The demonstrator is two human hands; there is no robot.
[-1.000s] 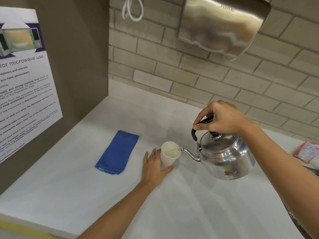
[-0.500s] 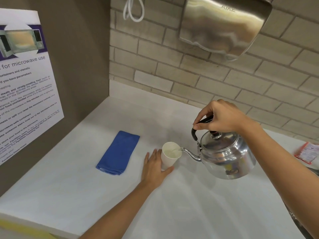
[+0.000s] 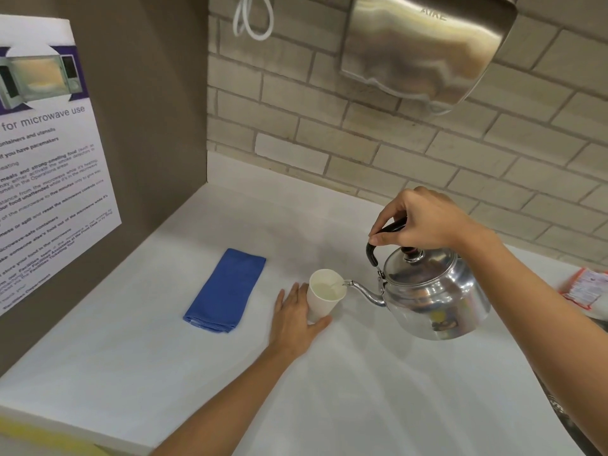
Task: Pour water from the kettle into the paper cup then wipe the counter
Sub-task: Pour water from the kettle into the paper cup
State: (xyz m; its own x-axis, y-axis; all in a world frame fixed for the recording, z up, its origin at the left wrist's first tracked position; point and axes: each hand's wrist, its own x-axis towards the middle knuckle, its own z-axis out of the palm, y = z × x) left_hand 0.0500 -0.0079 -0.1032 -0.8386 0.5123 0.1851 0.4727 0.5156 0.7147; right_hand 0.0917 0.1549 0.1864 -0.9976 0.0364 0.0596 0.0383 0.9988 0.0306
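A white paper cup (image 3: 324, 297) stands on the white counter (image 3: 362, 390) with water in it. My left hand (image 3: 296, 319) wraps its near side, thumb in front. My right hand (image 3: 418, 222) grips the black handle of a shiny metal kettle (image 3: 434, 301), which hangs tilted above the counter to the right of the cup. The kettle's thin spout tip sits at the cup's right rim and a thin stream runs into the cup. A folded blue cloth (image 3: 227, 289) lies flat to the left of the cup.
A brown side panel with a microwave-use notice (image 3: 49, 166) closes the left. A brick wall at the back carries a steel hand dryer (image 3: 424, 47). A red-and-white packet (image 3: 589, 287) lies at the far right, near a sink edge (image 3: 559, 406).
Almost nothing has moved. The kettle stays tilted at the cup's rim and both hands keep their holds.
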